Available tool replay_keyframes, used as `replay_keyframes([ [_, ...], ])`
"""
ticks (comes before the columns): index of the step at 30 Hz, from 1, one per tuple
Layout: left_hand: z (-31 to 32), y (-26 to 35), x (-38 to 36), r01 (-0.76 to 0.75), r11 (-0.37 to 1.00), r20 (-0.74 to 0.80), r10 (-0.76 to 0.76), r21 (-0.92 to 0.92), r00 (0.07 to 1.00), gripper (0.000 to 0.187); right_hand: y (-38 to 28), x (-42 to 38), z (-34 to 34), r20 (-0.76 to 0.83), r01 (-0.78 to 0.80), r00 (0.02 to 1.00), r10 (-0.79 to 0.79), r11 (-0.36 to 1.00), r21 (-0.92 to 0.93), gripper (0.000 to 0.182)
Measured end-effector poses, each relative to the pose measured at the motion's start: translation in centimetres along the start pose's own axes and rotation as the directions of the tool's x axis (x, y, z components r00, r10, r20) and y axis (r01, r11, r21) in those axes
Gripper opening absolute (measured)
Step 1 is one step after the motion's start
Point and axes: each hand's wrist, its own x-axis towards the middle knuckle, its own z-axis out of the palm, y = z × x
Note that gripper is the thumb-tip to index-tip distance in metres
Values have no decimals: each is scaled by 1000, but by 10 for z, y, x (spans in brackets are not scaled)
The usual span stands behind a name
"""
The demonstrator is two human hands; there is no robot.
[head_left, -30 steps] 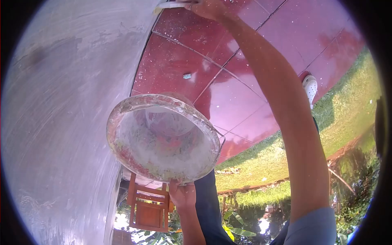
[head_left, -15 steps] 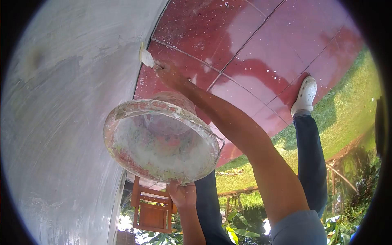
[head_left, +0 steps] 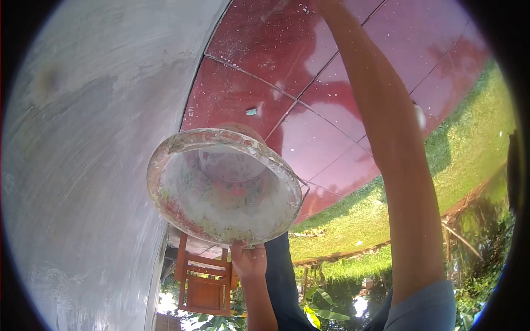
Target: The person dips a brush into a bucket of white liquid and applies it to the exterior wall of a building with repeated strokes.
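My left hand grips the lower rim of a round, paint-stained bucket, its wide mouth facing the camera. Pale smears coat the inside, and nothing can be made out in it but stains. A thin wire handle shows at the bucket's right side. My right forearm reaches up past the bucket to the top edge of the frame, where the hand is cut off. The grey, streaked wall stands just left of the bucket.
Red floor tiles speckled with white lie beyond the bucket, with a small pale-green piece on them. A wooden chair is at the lower left. Grass and plants border the tiles at the right and bottom.
My right hand, which held a pale brush-like tool by the wall, has moved up and right out of the frame. The bucket has shifted slightly right. The small green piece is now uncovered.
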Motion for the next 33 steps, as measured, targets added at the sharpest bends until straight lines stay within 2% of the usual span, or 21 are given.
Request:
replay_keyframes([
  [2, -1, -2, 2, -8, 1000, 9, 8, -3, 1000, 63, 26, -27, 47, -302, 32, 953, -1, 995, 96, 36],
  [3, 0, -3, 3, -13, 1000, 13, 13, -8, 1000, 62, 36, -57, 96, -332, 392, 836, -438, 898, -198, 36],
  [4, 2, -2, 4, -13, 1000, 13, 13, -8, 1000, 62, 1, -124, 110, 32, -14, 999, 2, 936, 353, 36],
  [6, 5, -3, 1, 1, 1000, -4, -1, -10, 1000, 62, -58, -198, 88, 221, -210, 965, 140, 919, 334, 38],
  [7, 7, -4, 2, 5, 1000, 8, -5, -9, 1000, 62, -68, -230, 75, 484, -358, 860, 166, 870, 339, 40],
  [9, 6, -2, 2, -17, 999, -8, 17, -27, 1000, 64, -55, -280, 83, 659, 64, 720, -218, 966, 250, 40],
  [10, 6, -1, 4, -16, 1000, -11, 16, -25, 1000, 64, -50, -278, 84, 660, 60, 720, -214, 967, 249, 40],
  [12, 3, -2, 4, 10, 999, 12, -10, -38, 1000, 65, -49, -257, 71, 881, -26, 463, -94, 993, 119, 38],
  [14, 0, -2, 3, 10, 999, 10, -9, -40, 1000, 65, -66, -185, 47, 848, -62, 522, 90, 996, -67, 35],
  [16, 3, -1, 6, 13, 999, 16, -12, -43, 1000, 65, -57, -108, 18, 727, 306, 648, -227, 952, 25, 33],
  [19, -2, -1, 5, 0, 1000, 30, 1, -24, 1000, 65, -78, -34, -57, 482, -1, 869, 113, 974, -226, 38],
  [21, 0, 0, 5, 10, 1000, 58, -9, -24, 998, 65, -27, 15, -70, 203, -138, 977, 67, 924, 357, 36],
  [22, 2, 0, 5, 8, 1000, 60, -7, -26, 998, 65, -28, 19, -68, 203, -135, 977, 64, 924, 358, 36],
  [24, 4, 0, 3, -5, 1000, 32, 6, -26, 999, 64, -26, 19, -62, -242, -16, 966, 91, 955, 297, 34],
  [25, 3, 0, 3, -8, 1000, 31, 9, -21, 999, 64, -62, -17, -46, -207, -160, 942, 263, 897, 412, 33],
  [27, 4, -3, 5, -24, 999, 18, 25, -30, 1000, 63, -33, -56, 16, 74, -293, 954, 289, 861, 415, 35],
  [28, 5, -4, 6, -25, 999, 23, 26, -30, 999, 63, -91, -107, 22, 360, -481, 850, 385, 846, 231, 26],
  [29, 5, -4, 7, -21, 999, 4, 21, -32, 1000, 63, 18, -136, 106, 115, -47, 993, -19, 838, 543, 25],
  [30, 5, -5, 5, -17, 999, -20, 16, -37, 1000, 63, -46, -176, 88, 301, -466, 884, 359, 740, 485, 27],
  [31, 5, -6, 5, -16, 999, -18, 15, -35, 1000, 63, -50, -208, 81, 423, -462, 864, 273, 764, 451, 35],
  [33, 5, -6, 7, -22, 998, -19, 21, -59, 1000, 62, -63, -244, 56, 751, -625, 522, 404, 781, 14, 44],
])
